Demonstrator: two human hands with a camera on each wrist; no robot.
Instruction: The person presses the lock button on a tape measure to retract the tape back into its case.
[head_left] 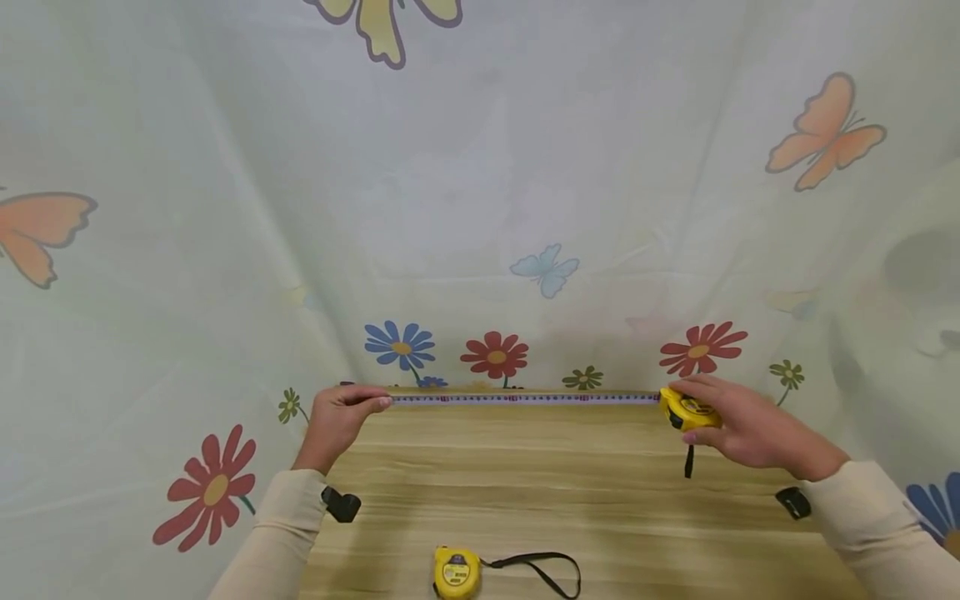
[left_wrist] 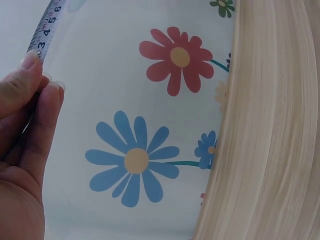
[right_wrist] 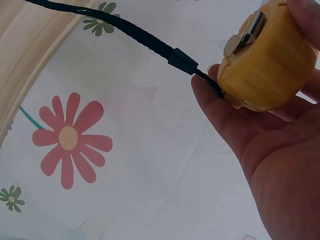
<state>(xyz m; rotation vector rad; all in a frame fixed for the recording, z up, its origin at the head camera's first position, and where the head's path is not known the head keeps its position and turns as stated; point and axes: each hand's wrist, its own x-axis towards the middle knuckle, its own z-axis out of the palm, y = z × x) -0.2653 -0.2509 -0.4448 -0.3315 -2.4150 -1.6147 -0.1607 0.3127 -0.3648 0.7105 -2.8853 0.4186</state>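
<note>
A yellow tape measure [head_left: 683, 410] is gripped in my right hand [head_left: 750, 425], thumb on one side and fingers on the other. Its white blade [head_left: 525, 399] stretches straight to the left, above the table's far edge in the head view. My left hand [head_left: 345, 421] pinches the blade's free end between thumb and fingers; the end hook is hidden there. In the left wrist view the printed blade [left_wrist: 46, 32] runs up from my fingertips. The right wrist view has the yellow case [right_wrist: 270, 60] in my palm, its black strap [right_wrist: 135, 32] trailing off.
A second yellow tape measure [head_left: 457, 573] lies on the wooden table [head_left: 570, 492] near the front, its black wrist strap [head_left: 555, 558] looped to the right. Pale cloth [head_left: 480, 208] printed with flowers and butterflies rises behind and at both sides.
</note>
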